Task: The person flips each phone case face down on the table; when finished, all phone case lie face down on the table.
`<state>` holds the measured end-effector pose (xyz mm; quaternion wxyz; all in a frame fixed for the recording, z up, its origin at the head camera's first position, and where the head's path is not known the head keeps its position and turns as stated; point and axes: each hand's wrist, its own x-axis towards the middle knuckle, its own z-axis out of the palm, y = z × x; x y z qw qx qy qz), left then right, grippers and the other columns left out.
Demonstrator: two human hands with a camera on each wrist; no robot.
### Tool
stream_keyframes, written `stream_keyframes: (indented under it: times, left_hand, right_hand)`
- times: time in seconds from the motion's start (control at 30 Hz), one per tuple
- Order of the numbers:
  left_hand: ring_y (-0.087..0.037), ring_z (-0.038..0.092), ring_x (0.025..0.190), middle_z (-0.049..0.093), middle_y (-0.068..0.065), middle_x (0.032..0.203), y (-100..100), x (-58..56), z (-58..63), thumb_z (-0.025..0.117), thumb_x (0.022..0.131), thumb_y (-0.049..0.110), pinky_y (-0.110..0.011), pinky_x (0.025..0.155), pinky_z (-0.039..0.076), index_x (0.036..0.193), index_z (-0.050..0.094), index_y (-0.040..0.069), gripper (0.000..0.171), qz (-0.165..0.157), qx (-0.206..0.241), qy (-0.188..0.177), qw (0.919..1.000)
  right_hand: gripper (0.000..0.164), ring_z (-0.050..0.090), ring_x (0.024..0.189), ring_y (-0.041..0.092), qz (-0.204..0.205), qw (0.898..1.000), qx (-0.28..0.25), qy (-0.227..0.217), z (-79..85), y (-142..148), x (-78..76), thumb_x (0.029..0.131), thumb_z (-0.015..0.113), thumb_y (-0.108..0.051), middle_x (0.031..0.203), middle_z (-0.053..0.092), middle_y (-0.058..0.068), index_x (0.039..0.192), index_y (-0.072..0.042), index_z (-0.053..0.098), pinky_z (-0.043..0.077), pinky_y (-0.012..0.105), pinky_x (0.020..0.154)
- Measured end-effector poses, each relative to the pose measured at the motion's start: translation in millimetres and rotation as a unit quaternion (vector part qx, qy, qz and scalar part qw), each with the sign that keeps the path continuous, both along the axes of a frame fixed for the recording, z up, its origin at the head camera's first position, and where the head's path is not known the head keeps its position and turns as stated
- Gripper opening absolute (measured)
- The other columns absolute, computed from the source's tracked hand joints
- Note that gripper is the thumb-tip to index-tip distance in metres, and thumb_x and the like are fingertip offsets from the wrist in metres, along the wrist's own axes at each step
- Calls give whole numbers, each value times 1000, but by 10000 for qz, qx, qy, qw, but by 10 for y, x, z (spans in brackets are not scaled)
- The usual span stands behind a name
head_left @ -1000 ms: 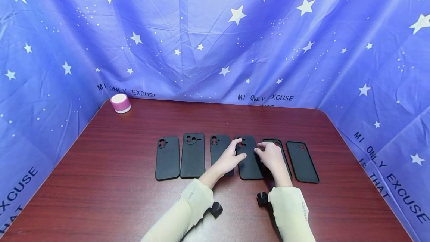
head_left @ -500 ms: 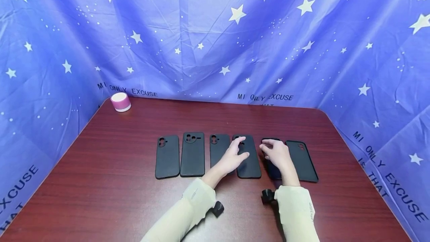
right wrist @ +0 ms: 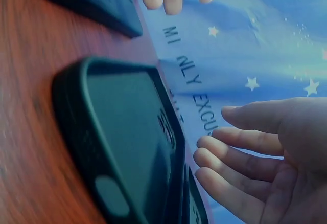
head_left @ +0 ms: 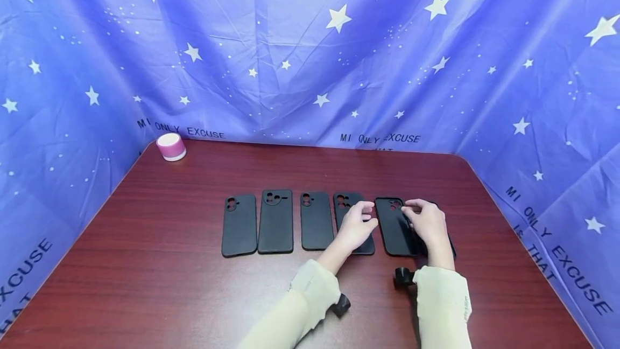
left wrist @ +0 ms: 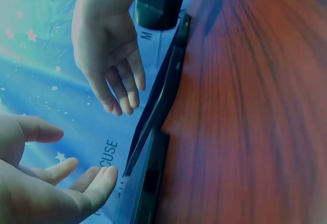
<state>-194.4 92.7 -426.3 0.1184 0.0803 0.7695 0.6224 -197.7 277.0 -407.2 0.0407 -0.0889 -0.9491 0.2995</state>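
Note:
Black phone cases lie in a row on the table. My left hand [head_left: 357, 227], fingers loosely bent and holding nothing, hovers over the fourth phone case [head_left: 341, 200], covering much of it. Just right of it, the fifth phone case [head_left: 394, 230] shows its hollow inner side; the right wrist view has this case [right wrist: 127, 111] up close. My right hand [head_left: 428, 223] is between the fifth case and the rightmost phone case [head_left: 453, 244], which it mostly hides. In the right wrist view the fingers [right wrist: 245, 168] of that hand are spread, with nothing in them.
Left of my hands lie a phone case [head_left: 317, 222] with its back up, another case [head_left: 276, 225] and the leftmost case [head_left: 239, 228]. A pink and white roll [head_left: 171, 147] stands at the table's back left corner. A starry blue curtain [head_left: 290, 42] encloses the table [head_left: 145, 263].
Both hands have moved right: the left from between the third and fourth cases to the fourth's right side, the right from the fifth case toward the sixth. The fifth case is now uncovered.

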Motion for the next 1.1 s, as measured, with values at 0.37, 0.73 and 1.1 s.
stream_keyframes:
  times: [0.37,0.73,1.1]
  left_hand:
    - [-28,61,113,61,-13,122,235,111,10,60,87,5,-37,93,53,128,57,3,41,925,357,2,9951]
    - [-30,57,121,58,-16,131,397,239,-17,61,86,8,-43,99,49,129,54,5,44,992,358,-333,9939]
    - [-32,54,123,57,-18,133,412,294,-41,60,85,9,-45,100,47,132,52,7,48,826,429,-351,9950]
  right_hand:
    - [29,61,56,4,-197,9993,184,-262,-56,93,3,92,63,-22,75,73,9,110,0,70,49,29,63]
    - [30,64,56,6,-182,9994,79,-292,-77,91,-18,92,63,-20,83,74,15,109,3,69,50,25,60]
    - [29,66,59,8,-167,9992,-79,-362,-109,82,-15,91,63,-18,90,74,19,110,4,68,57,31,63]
